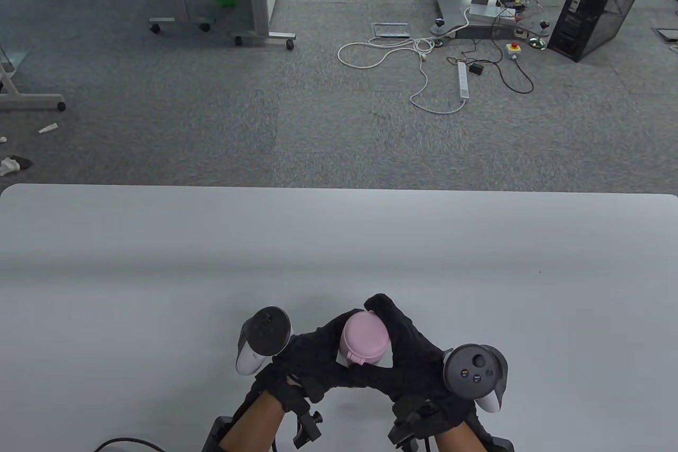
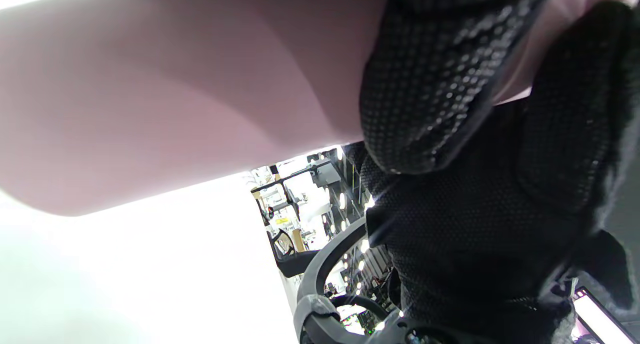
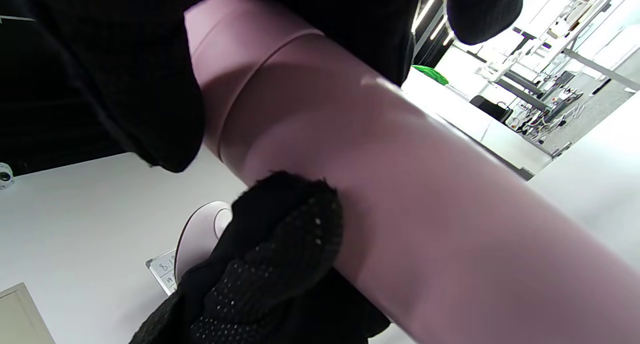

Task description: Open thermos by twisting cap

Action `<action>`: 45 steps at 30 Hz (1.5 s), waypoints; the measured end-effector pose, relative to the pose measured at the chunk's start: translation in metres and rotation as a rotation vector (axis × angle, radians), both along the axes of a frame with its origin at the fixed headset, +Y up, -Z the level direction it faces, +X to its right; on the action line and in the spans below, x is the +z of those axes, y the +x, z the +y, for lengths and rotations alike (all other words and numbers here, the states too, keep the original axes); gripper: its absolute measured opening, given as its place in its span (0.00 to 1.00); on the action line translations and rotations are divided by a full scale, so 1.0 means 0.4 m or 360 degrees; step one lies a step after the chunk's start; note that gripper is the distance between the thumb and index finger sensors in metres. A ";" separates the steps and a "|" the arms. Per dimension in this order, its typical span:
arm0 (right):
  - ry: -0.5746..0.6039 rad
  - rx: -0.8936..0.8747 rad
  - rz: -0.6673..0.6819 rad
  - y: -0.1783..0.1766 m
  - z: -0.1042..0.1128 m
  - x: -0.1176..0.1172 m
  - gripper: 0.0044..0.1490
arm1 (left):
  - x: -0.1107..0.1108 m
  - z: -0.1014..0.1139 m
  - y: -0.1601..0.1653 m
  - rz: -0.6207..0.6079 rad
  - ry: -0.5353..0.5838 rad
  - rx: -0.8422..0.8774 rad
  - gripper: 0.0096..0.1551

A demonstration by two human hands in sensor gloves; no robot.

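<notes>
A pink thermos stands upright near the table's front edge. Its pink cap (image 1: pixel 363 342) shows from above between both gloved hands. My left hand (image 1: pixel 312 354) grips the thermos body (image 2: pixel 165 99) from the left, below the cap. My right hand (image 1: pixel 400 338) wraps over the cap from the right and far side. In the right wrist view the body (image 3: pixel 400 194) runs across the frame, with the cap (image 3: pixel 220 59) under my right fingers and a left fingertip (image 3: pixel 285 234) pressed on the body. Most of the body is hidden in the table view.
The white table (image 1: pixel 159 272) carries only the thermos and hands. Its far edge lies at mid-frame, with grey carpet beyond. Cables (image 1: pixel 424 65), a desk base (image 1: pixel 476 1) and a black computer case (image 1: pixel 598 4) stand on the floor far back.
</notes>
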State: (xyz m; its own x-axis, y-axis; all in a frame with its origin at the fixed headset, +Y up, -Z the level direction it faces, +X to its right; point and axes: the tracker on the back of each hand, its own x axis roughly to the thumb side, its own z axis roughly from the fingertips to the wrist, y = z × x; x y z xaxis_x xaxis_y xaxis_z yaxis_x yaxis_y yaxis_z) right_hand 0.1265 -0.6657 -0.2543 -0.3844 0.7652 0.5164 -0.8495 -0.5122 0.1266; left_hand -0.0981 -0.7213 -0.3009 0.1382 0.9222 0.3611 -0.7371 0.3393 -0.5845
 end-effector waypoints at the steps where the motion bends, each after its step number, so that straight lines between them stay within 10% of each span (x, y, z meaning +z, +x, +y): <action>1: -0.0005 0.0002 -0.0001 -0.001 0.002 0.000 0.65 | 0.001 -0.002 -0.001 -0.0015 -0.0011 0.0005 0.62; 15: 0.0037 0.0197 -0.0213 0.002 0.055 0.010 0.66 | 0.031 0.021 0.021 0.0056 0.0190 -0.0032 0.64; 28: 0.0209 0.0196 -0.0617 -0.040 0.044 0.030 0.63 | 0.090 0.017 0.037 0.0756 0.0385 -0.0069 0.75; 45: 0.0237 -0.0161 -0.0126 -0.006 0.026 -0.008 0.62 | 0.061 0.004 0.042 0.0303 0.0238 0.0216 0.78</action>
